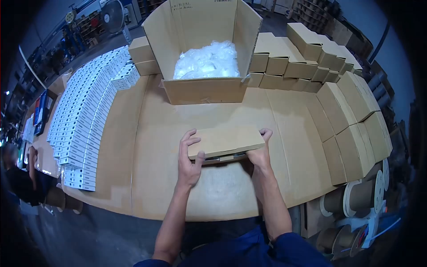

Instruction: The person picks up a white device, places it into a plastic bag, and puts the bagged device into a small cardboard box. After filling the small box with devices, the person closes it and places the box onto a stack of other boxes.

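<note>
A flat brown cardboard box (229, 139) is held between my two hands, above the middle of the cardboard-covered table. Its lid lies almost closed, with a dark gap along the front edge and a small tab there. My left hand (190, 155) grips the box's left end, thumb at the front corner and fingers over the top. At the right end, my right hand (261, 151) is wrapped round the corner; some of its fingers are hidden beneath or behind the box. What lies inside the box cannot be made out.
A large open carton (204, 91) filled with clear plastic bags (207, 62) stands at the back. Small white boxes (82, 111) are stacked on the left. Brown boxes (307, 53) line the back right and right edge. Cable spools (360, 196) stand below right; another person (26, 178) is far left.
</note>
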{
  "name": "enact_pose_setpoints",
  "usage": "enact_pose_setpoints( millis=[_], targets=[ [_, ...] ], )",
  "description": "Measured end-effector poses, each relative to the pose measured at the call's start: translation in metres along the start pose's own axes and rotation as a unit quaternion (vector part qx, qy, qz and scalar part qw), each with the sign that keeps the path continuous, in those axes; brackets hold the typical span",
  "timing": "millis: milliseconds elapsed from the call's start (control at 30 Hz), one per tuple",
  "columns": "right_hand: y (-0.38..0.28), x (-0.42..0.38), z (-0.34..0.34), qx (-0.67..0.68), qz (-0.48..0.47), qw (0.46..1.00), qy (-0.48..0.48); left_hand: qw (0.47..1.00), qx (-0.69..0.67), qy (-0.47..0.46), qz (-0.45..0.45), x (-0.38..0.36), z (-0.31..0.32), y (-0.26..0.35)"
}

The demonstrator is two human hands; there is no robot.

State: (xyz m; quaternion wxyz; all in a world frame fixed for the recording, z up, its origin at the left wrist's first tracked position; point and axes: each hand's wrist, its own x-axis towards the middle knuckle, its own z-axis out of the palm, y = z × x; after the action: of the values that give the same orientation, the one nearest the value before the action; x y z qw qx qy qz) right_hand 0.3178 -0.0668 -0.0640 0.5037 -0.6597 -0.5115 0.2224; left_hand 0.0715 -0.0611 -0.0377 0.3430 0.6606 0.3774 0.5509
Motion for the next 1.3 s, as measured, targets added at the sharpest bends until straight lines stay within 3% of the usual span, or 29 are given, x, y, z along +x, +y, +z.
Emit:
enact_pose_setpoints(
  millis=[67, 200, 300, 400, 433, 533, 567, 933, 1033, 1133, 1233, 1300],
  targets=[
    [-0.009, -0.015, 0.000, 0.143, 0.054, 0.988, 0.035, 0.999, 0.046, -0.012, 0.004, -0.002, -0.004, 0.003],
    [-0.017, -0.066, 0.007, 0.283, 0.096, 0.950, 0.091, 0.999, 0.041, -0.011, -0.016, -0.007, -0.006, -0.002],
    [-0.023, -0.104, 0.022, 0.183, -0.057, 0.969, 0.159, 0.998, 0.056, -0.005, -0.013, -0.004, -0.007, 0.000],
    [-0.070, -0.109, 0.012, -0.074, -0.128, 0.985, 0.094, 0.999, 0.051, -0.003, -0.011, -0.005, -0.006, -0.001],
    [-0.073, -0.109, 0.016, -0.048, -0.106, 0.988, 0.105, 0.999, 0.047, -0.001, -0.011, -0.004, -0.005, -0.001],
    [-0.083, -0.109, 0.016, -0.209, -0.148, 0.961, 0.107, 0.998, 0.055, -0.010, -0.022, -0.002, -0.007, 0.002],
    [-0.089, -0.110, 0.016, -0.231, -0.124, 0.960, 0.093, 0.998, 0.063, -0.012, -0.020, -0.003, -0.009, 0.003],
    [-0.072, -0.100, 0.005, -0.172, -0.185, 0.962, 0.100, 0.989, 0.141, -0.052, -0.009, -0.010, -0.016, 0.015],
    [-0.065, -0.093, -0.005, -0.182, -0.207, 0.959, 0.066, 0.920, 0.375, -0.078, 0.085, -0.017, -0.017, 0.036],
    [-0.070, -0.088, -0.014, -0.172, -0.204, 0.961, 0.072, 0.891, 0.426, -0.117, 0.106, -0.026, -0.008, 0.041],
    [-0.060, -0.075, -0.025, -0.106, -0.178, 0.970, 0.131, 0.890, 0.427, -0.116, 0.109, -0.028, -0.005, 0.036],
    [-0.061, -0.067, -0.036, -0.119, -0.188, 0.968, 0.117, 0.887, 0.432, -0.114, 0.116, -0.029, -0.003, 0.035]
  ],
)
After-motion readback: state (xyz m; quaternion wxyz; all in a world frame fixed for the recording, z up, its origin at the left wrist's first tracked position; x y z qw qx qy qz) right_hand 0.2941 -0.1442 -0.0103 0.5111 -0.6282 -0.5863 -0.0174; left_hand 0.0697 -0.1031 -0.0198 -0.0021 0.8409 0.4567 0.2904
